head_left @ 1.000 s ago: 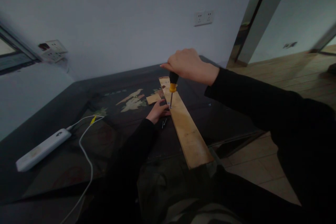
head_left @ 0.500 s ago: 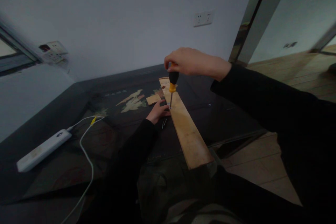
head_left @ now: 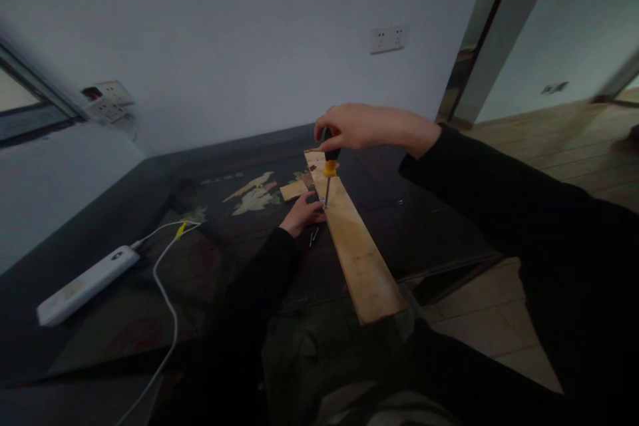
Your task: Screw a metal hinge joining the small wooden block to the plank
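A long wooden board [head_left: 362,256] lies on the dark table, its near end reaching past the front edge. My right hand [head_left: 352,126] is closed around the top of a screwdriver [head_left: 330,166] with a black and yellow handle. The screwdriver stands nearly upright, its tip down at the board's left edge, by a small metal piece [head_left: 323,199]. My left hand [head_left: 302,213] grips the board's left edge beside the tip, fingertips against the metal piece. Two loose screws [head_left: 313,237] lie on the table just below that hand.
A small wooden block [head_left: 293,190] lies left of the board. On the left, a white power strip [head_left: 90,285] has a white cable [head_left: 167,303] running off the near edge. Behind the table stands a wall with a socket [head_left: 388,39].
My right hand has come down slightly and its fingers have turned around the screwdriver handle. The left hand and the board stay in place; the view has shifted a little.
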{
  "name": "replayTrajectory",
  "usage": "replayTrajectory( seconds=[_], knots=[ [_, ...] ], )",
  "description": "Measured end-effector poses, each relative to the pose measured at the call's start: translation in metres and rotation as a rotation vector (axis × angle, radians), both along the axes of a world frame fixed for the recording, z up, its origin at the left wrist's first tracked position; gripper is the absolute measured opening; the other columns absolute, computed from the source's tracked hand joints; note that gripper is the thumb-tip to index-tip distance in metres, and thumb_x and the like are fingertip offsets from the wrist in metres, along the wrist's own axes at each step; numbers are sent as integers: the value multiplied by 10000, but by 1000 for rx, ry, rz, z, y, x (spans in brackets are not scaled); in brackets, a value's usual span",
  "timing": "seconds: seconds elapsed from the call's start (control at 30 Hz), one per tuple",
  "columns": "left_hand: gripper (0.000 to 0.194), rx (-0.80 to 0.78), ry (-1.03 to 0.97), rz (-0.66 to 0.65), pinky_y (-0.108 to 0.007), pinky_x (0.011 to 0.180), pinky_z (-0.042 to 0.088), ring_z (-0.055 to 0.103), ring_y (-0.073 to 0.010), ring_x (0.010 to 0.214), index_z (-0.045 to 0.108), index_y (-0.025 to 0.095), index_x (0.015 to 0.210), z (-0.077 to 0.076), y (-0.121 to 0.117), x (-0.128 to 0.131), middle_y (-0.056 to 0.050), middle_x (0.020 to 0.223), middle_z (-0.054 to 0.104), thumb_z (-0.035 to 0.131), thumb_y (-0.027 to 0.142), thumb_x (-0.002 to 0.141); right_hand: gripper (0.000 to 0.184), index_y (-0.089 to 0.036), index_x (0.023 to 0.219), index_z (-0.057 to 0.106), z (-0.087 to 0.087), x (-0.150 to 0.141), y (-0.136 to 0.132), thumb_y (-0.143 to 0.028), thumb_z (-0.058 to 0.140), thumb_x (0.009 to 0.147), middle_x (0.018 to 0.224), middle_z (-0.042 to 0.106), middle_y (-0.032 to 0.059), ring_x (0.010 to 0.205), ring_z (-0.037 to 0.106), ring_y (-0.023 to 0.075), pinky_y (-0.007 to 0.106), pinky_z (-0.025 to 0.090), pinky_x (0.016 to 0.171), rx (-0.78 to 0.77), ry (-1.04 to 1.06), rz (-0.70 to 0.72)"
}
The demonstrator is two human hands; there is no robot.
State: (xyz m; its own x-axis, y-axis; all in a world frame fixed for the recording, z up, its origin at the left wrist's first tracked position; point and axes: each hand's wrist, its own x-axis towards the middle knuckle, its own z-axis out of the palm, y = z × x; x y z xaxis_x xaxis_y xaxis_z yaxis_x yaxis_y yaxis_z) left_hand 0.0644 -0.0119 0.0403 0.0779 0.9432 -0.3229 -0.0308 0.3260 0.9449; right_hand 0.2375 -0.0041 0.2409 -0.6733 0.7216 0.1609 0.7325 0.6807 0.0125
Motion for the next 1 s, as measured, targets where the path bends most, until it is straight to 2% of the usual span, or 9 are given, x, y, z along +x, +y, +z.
replayTrajectory(
  seconds=[0.1, 0.3, 0.37, 0.5, 0.63, 0.7, 1.0],
  knots=[
    [621, 2, -19, -9, -251, 626, 590, 684, -135, 576, 355, 146, 1409, -2, 1, -2, -75, 859, 706, 625, 118, 850, 368, -172, 1166, 691, 4, 3, -2, -375, 534, 902, 1078, 698, 111, 934, 616, 211, 326, 379, 777, -11, -2, 29],
    [668, -18, -34, -9, -257, 630, 595, 685, -136, 571, 359, 155, 1409, -3, 4, -4, -83, 889, 712, 639, 81, 807, 465, -99, 1120, 704, -9, -9, -12, -431, 422, 956, 1012, 694, 189, 981, 607, 290, 372, 387, 803, 183, 43, -261],
    [655, -17, -24, -5, -251, 626, 596, 682, -129, 568, 367, 164, 1405, -2, 3, -3, -77, 890, 712, 632, 82, 811, 519, -84, 1111, 702, -12, -11, -12, -477, 399, 961, 1007, 689, 202, 995, 598, 302, 376, 386, 811, 217, 75, -294],
    [630, -8, -35, -14, -246, 622, 596, 685, -128, 579, 376, 159, 1396, -1, 1, -2, -62, 862, 702, 617, 67, 821, 456, -136, 1129, 696, -5, -3, -7, -490, 514, 908, 1053, 688, 155, 978, 594, 259, 337, 379, 784, 117, 60, -195],
    [616, 1, -29, -25, -254, 628, 596, 684, -130, 576, 377, 151, 1392, -2, 1, -3, -62, 857, 700, 610, 61, 829, 345, -159, 1157, 684, 8, 11, -4, -290, 623, 844, 1077, 694, 101, 916, 601, 198, 298, 370, 729, 3, 13, 24],
    [640, -7, -19, -15, -260, 637, 596, 685, -131, 576, 364, 149, 1399, -1, 1, -3, -68, 867, 704, 626, 65, 821, 324, -153, 1145, 693, 11, 12, -5, -253, 600, 851, 1075, 698, 99, 917, 606, 196, 302, 368, 736, 8, 11, 41],
    [682, -10, -24, -18, -266, 637, 596, 689, -138, 568, 355, 149, 1407, -1, 2, -3, -78, 869, 716, 668, 96, 803, 446, -116, 1153, 701, -3, -8, -11, -423, 468, 927, 1025, 705, 170, 972, 614, 280, 347, 389, 765, 180, 60, -297]
  ],
)
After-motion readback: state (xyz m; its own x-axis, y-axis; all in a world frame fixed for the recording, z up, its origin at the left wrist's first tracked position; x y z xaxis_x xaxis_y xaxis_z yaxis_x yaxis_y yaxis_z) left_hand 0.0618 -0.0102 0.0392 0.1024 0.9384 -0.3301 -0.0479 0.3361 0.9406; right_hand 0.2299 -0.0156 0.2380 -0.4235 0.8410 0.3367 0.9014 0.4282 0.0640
